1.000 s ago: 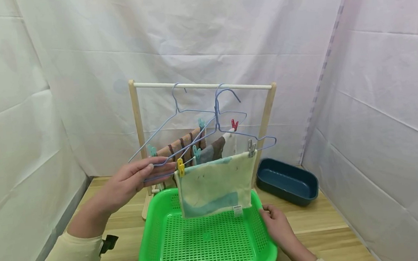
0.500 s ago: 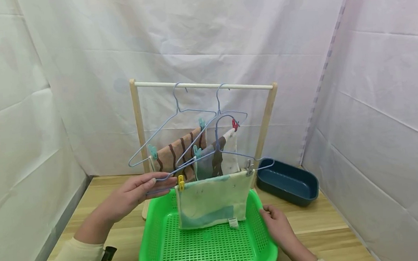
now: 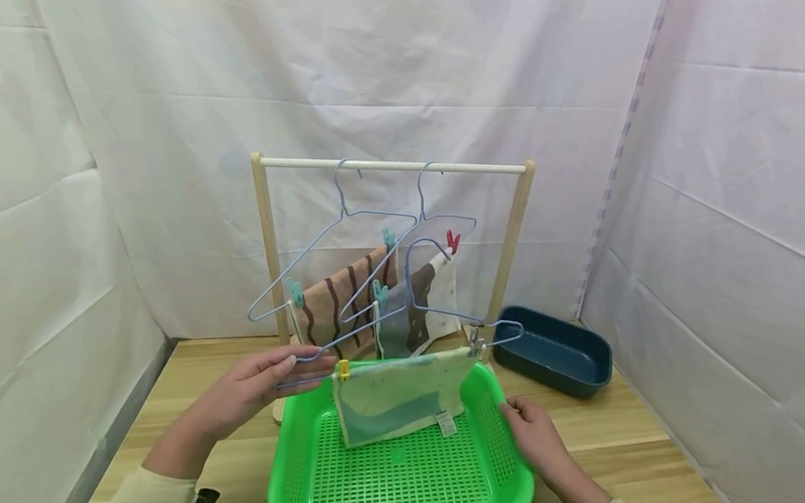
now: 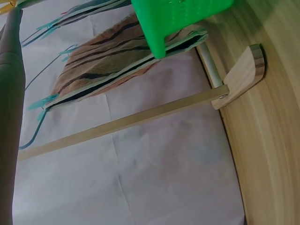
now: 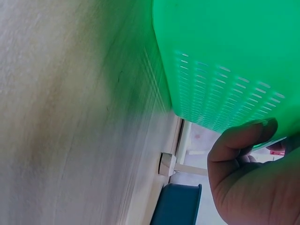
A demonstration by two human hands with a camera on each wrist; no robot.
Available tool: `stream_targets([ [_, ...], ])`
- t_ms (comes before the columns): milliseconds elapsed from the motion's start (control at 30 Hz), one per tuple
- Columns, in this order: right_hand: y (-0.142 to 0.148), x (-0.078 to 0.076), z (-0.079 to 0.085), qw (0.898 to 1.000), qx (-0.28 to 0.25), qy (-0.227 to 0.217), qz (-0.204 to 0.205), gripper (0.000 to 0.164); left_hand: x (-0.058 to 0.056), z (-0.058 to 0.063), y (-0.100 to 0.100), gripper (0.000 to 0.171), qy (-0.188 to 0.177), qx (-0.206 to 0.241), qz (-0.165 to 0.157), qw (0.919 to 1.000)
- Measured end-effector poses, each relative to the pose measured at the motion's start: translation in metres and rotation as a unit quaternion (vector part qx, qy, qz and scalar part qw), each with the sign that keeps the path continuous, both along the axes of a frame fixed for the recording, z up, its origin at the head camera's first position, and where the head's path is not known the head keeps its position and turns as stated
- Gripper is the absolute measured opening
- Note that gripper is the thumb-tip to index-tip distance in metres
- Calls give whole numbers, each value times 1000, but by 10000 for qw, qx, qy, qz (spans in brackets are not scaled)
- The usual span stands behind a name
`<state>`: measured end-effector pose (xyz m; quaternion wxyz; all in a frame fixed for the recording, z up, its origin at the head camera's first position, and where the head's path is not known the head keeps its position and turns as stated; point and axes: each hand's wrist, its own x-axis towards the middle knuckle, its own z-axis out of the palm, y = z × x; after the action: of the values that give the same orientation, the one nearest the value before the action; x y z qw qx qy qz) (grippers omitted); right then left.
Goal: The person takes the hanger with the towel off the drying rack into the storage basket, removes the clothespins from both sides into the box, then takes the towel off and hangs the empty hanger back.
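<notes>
My left hand point(image 3: 259, 385) pinches the left end of a blue wire hanger point(image 3: 408, 279), off the rail. A pale green and cream cloth point(image 3: 401, 399) hangs from the hanger, fixed by a yellow clothespin point(image 3: 343, 370) on the left and a grey clothespin point(image 3: 475, 342) on the right. The cloth's lower part dips over the green basket point(image 3: 278, 494). At the basket's right side, my right hand point(image 3: 539, 439) grips the rim; in the right wrist view its thumb and fingers curl at the green edge point(image 5: 253, 159).
Behind stands a wooden drying rack point(image 3: 509, 242) with a white rail point(image 3: 388, 163). Two more hangers hang there, bearing a brown striped cloth point(image 3: 338, 297) and a grey, brown and white cloth point(image 3: 446, 299). A dark blue tray point(image 3: 555, 350) stands at the right on the wooden table point(image 3: 604, 425).
My left hand has lowered the hanger and its cloth from near the rail toward the basket, shifting slightly left. The cloth now tilts at its bottom. My right hand stays on the basket rim.
</notes>
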<state>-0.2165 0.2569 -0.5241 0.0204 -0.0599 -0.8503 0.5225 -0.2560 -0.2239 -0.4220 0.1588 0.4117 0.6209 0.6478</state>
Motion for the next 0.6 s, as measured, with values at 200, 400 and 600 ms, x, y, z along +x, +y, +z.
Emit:
stream_targets([
  [200,1,0,2,9998,207,-39,-72,46,2,-9,0,44,-152,1,-38,9999],
  [400,5,3,7,9991,407,-15,-140,61,2,-16,0,44,-338,118,-166,9992],
  [600,14,4,19,9984,537,-52,-162,60,4,-21,0,46,-433,164,-367,9983],
])
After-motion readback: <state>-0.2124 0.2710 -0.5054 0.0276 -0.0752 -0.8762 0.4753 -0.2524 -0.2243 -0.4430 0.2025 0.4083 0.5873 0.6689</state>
